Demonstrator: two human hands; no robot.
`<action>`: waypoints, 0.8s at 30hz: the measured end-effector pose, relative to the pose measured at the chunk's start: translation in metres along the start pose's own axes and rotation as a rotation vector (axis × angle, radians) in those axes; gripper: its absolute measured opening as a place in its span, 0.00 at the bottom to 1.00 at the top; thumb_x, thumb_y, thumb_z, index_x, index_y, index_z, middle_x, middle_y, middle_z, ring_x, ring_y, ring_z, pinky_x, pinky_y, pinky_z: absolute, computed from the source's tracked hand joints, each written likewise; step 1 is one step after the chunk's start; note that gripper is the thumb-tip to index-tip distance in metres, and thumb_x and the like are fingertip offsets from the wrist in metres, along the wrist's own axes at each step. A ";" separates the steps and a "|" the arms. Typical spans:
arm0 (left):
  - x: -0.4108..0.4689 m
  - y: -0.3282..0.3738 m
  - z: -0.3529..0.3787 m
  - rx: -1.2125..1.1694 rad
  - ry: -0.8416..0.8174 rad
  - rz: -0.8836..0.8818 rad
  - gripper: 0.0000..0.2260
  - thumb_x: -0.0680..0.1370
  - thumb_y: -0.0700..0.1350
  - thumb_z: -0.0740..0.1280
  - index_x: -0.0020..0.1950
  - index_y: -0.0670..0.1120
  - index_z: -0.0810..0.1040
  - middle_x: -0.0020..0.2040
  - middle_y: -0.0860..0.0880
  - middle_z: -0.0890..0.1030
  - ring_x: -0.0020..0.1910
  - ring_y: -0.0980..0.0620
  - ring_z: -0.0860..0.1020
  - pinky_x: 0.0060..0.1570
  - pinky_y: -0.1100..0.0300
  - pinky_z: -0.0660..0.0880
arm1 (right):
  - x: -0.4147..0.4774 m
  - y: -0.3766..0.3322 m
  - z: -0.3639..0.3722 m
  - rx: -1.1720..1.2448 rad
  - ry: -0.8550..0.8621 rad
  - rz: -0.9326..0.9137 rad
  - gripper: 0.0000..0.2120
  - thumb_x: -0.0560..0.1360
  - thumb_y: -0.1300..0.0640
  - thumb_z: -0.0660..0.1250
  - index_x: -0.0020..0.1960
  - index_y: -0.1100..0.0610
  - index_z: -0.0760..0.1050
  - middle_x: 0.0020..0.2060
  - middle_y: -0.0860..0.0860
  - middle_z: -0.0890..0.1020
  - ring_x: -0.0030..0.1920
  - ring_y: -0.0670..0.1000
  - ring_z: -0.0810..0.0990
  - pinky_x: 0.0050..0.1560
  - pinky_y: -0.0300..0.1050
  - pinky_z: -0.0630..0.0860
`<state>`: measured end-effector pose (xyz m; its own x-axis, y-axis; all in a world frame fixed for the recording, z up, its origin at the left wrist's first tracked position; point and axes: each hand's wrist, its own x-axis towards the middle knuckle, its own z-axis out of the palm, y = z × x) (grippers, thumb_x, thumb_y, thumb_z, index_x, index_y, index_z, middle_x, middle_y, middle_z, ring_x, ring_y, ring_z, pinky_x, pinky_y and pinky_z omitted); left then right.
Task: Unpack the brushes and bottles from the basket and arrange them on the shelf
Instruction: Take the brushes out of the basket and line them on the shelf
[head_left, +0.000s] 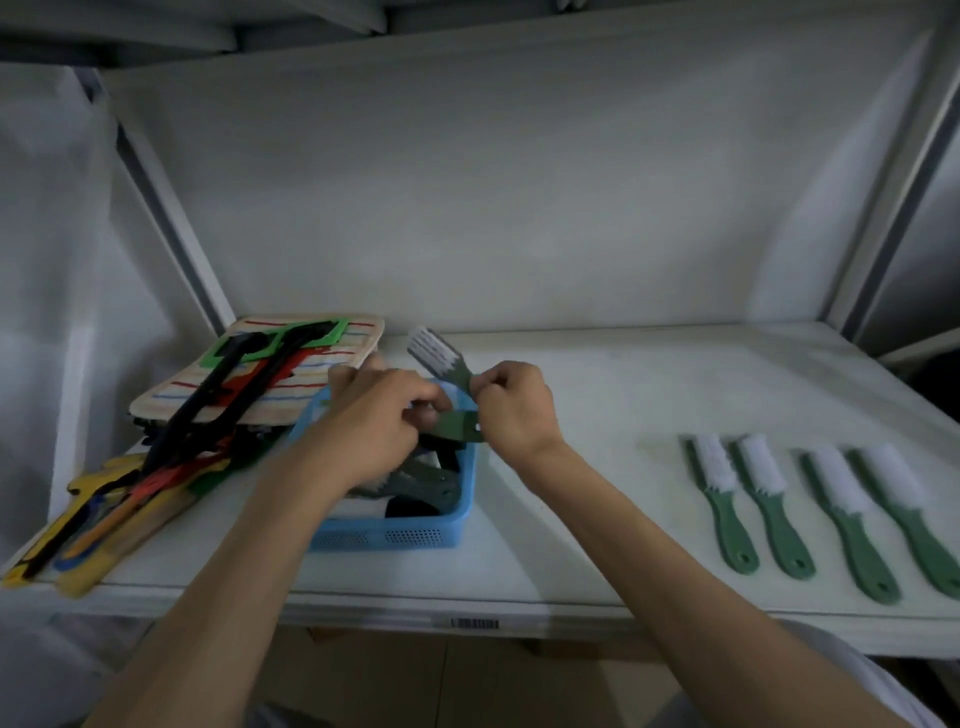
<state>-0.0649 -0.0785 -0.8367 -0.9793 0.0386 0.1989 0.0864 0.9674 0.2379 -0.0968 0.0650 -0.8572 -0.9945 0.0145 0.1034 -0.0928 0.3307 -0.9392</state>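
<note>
A blue plastic basket (395, 535) stands on the white shelf (597, 545) left of centre, with more green brushes (426, 480) and dark items inside. My right hand (514, 408) grips the handle of a green brush (439, 358) whose white bristles point up and back, above the basket's far rim. My left hand (384, 415) hovers over the basket and pinches a second green handle (457, 427) next to my right hand. Several green brushes with white bristles (810, 509) lie in a row on the right of the shelf, handles toward me.
A striped cloth pad with green, black and red frames (260, 369) leans at the back left. Yellow, red and black flat pieces (104, 514) lie stacked at the left front edge. The shelf's back wall and side posts (171, 218) close it in.
</note>
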 end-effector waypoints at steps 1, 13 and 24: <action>0.003 0.013 0.000 0.039 0.038 0.054 0.13 0.80 0.45 0.63 0.48 0.65 0.79 0.50 0.55 0.76 0.56 0.46 0.66 0.50 0.55 0.56 | 0.000 -0.001 -0.012 0.024 0.044 -0.003 0.11 0.75 0.64 0.60 0.45 0.70 0.78 0.42 0.63 0.82 0.46 0.64 0.80 0.46 0.54 0.77; -0.007 0.177 0.107 0.493 -0.278 0.656 0.12 0.78 0.44 0.62 0.56 0.53 0.83 0.56 0.52 0.82 0.66 0.45 0.63 0.67 0.45 0.52 | -0.022 0.072 -0.151 -0.365 0.220 0.239 0.09 0.73 0.64 0.58 0.37 0.64 0.74 0.30 0.56 0.74 0.34 0.57 0.73 0.31 0.42 0.65; 0.003 0.172 0.122 0.390 -0.240 0.613 0.12 0.79 0.52 0.59 0.56 0.52 0.79 0.59 0.50 0.77 0.66 0.44 0.63 0.66 0.42 0.53 | -0.036 0.103 -0.147 -0.445 0.134 0.303 0.11 0.75 0.65 0.57 0.35 0.60 0.68 0.40 0.59 0.78 0.38 0.58 0.74 0.34 0.42 0.67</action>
<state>-0.0758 0.1188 -0.9114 -0.7938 0.6072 -0.0349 0.5998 0.7721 -0.2099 -0.0636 0.2373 -0.9094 -0.9562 0.2813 -0.0813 0.2542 0.6593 -0.7076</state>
